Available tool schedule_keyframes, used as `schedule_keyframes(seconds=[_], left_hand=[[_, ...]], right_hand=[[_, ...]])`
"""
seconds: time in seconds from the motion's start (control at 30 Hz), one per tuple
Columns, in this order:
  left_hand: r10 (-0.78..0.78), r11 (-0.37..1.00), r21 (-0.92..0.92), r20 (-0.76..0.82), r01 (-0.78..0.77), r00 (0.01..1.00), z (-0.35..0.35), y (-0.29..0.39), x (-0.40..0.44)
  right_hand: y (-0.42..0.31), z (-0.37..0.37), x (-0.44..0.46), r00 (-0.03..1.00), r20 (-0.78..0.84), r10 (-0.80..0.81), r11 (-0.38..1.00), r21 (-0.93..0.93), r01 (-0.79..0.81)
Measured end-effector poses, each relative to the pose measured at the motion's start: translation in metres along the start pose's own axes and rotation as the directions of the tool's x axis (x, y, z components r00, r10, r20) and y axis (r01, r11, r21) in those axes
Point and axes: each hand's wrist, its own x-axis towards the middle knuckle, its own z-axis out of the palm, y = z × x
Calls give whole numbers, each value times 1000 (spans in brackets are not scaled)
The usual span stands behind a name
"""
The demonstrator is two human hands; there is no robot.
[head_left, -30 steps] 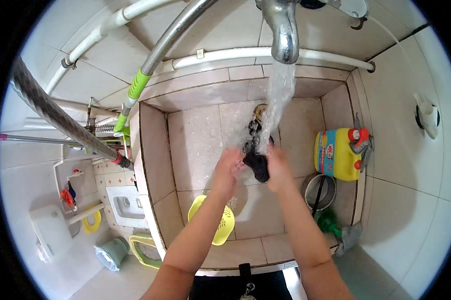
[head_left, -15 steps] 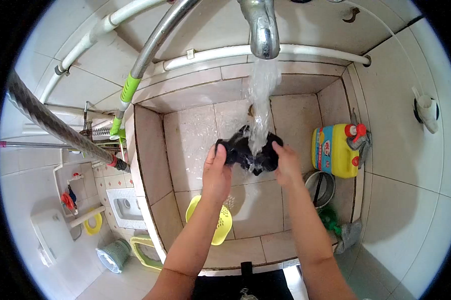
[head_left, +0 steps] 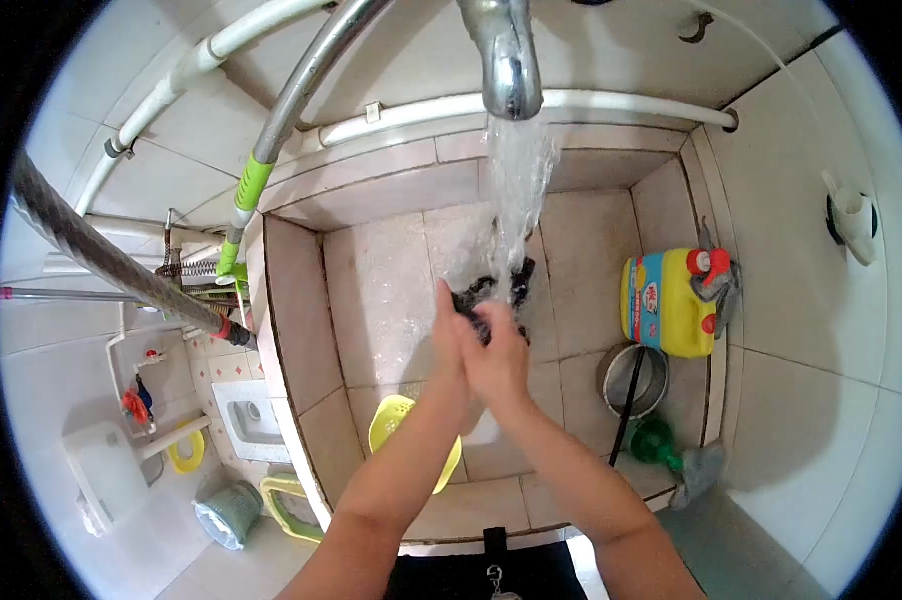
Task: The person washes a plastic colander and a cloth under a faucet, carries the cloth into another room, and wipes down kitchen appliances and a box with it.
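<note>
A wet, bunched black cloth (head_left: 520, 283) lies under the stream of water (head_left: 519, 180) that pours from the metal tap (head_left: 512, 85). What kind of garment or rag it is, I cannot make out. My left hand (head_left: 451, 338) grips the cloth from the left side, its thumb pointing up. Pressed against it, my right hand (head_left: 499, 358) closes over the near part of the cloth and hides some of it. Both hands are over the tiled basin (head_left: 381, 300), slightly blurred. Below my left forearm sits a yellow perforated basket (head_left: 389, 415), partly covered by the arm.
At the basin's right side stand a yellow jug (head_left: 671, 303) with a grey rag (head_left: 721, 285), a metal pot (head_left: 619, 375) and a green bottle (head_left: 654, 440). A green-and-metal mop handle (head_left: 254, 185) and a ribbed hose (head_left: 131, 250) cross the left side.
My hands have come together; the right hand moved left toward the left hand. The black cloth, earlier stretched between them, is now bunched and partly hidden.
</note>
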Motion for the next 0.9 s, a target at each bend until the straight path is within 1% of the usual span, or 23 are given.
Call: schedule_keyframes(seconds=[0.03,0.07,0.1,0.13,0.17,0.2,0.23,0.3,0.33,0.4,0.43,0.47,0.5,0.53,0.57,0.6,0.63,0.67,0.7,0.77,0.8,0.87,0.9], left_hand=[[-45,999,-31,-151,41,987,18,4,-7],[6,989,145,-184,21,983,24,-10,-12],[53,948,318,-211,17,976,24,-26,-24],[102,876,481,-227,20,968,23,-35,-33],[-5,947,315,-181,63,983,23,-26,-26],[-105,983,140,-116,121,988,19,-7,-15],[-200,980,-29,-41,199,979,11,12,-7],[29,1000,-8,49,-29,998,-10,1,13],[-14,1000,25,-53,15,999,-15,-14,7],[-92,991,74,-257,114,962,15,-25,-29],[-161,982,84,-94,169,982,45,-12,-53],[-111,985,117,-154,130,982,41,-14,-47],[-52,997,53,-188,63,981,31,-15,-30],[3,1000,-8,-223,-5,975,20,-15,-11],[-54,992,-120,-192,31,980,24,-2,-3],[-127,985,-139,-169,104,977,33,13,-2],[-196,972,-158,-146,173,970,43,30,-5],[-261,955,-178,-124,238,957,46,40,-7],[-175,979,-127,-96,162,980,38,25,-8],[2,999,-41,-38,-3,999,23,-4,-12],[-9,1000,-17,-199,6,980,43,-4,-23],[-86,994,-80,-216,70,973,58,-14,-35],[1,1000,8,-222,1,975,43,-18,-19]], right_hand=[[15,4,20,994,-86,69,998,-5,-69],[32,-3,46,993,-65,93,989,123,-85],[52,0,64,984,-107,143,990,25,-141],[65,3,71,970,-153,187,977,-74,-200],[52,3,53,987,-124,98,991,-78,-108],[29,5,22,996,-94,9,996,-82,-16],[10,7,0,995,16,97,984,-154,-94],[8,2,9,991,-11,130,985,-110,-130],[9,-1,17,988,-18,151,985,-83,-152],[61,-1,76,966,-195,168,959,-194,-206],[68,2,78,957,-195,215,976,20,-215],[70,5,79,949,-182,256,950,228,-212],[62,4,78,941,-162,296,882,424,-204],[55,-2,71,929,-48,368,778,562,-279],[25,-18,55,906,76,416,647,676,-353],[8,-25,40,875,207,437,493,759,-425],[8,-17,26,932,133,336,655,678,-333],[7,-7,10,973,78,216,789,573,-221],[7,-2,2,995,39,88,887,451,-96],[9,-4,22,988,-149,33,974,227,2],[7,-11,46,970,-241,-20,994,99,45],[15,-18,76,977,-66,202,939,298,-174],[6,-18,61,984,-84,157,963,232,-134]])
